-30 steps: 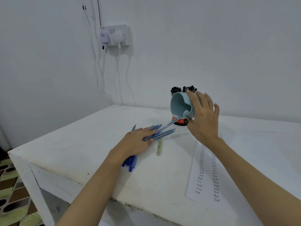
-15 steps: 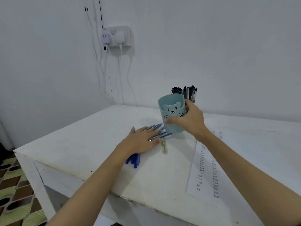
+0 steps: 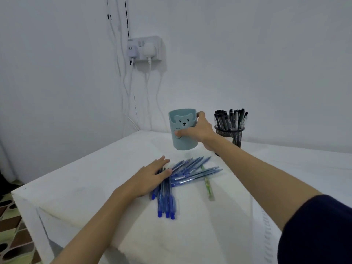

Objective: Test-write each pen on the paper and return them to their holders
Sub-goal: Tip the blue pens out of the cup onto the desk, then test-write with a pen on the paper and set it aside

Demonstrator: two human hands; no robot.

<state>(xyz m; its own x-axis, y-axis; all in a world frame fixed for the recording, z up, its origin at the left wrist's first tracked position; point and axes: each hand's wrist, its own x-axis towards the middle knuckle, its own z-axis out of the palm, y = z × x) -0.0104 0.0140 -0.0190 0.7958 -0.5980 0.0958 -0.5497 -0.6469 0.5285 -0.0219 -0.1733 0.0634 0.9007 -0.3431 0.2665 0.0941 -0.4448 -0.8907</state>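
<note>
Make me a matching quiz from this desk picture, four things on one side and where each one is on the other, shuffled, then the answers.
1. blue pens
2. bear cup
3. black pens
4. green pen

A. in the mesh holder
B. gripped by the right hand
C. alone, right of the pile
D. partly under the left hand

Pairs: 1-D, 2-B, 3-A, 4-C
</note>
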